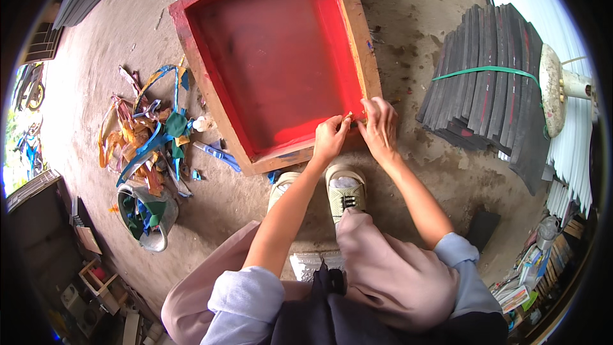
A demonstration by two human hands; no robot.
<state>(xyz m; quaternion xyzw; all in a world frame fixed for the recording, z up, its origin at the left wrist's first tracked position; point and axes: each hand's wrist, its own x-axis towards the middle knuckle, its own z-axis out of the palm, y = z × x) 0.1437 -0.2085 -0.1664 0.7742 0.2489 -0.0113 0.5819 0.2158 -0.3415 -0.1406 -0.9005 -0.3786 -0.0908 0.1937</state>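
A wooden screen-printing frame (281,161), its inner walls red, lies tilted in front of me. Inside it stretches a dark red mesh (274,64), brighter red along the edges. Both my hands work at its near right corner. My left hand (331,139) is closed in a pinch over the inner edge; what its fingertips hold is too small to make out. Just beside it, my right hand (381,133) bends its fingers over the corner, thumb toward the left hand. A small red bit shows between the two hands, partly hidden by the fingers.
Left of the frame lies a heap of torn tape strips (143,131) beside a tipped grey bucket (150,220) with scraps inside. A blue-white strip (218,155) lies nearer. At right stands a strapped stack of dark sheets (485,83) beside a pole base (552,89).
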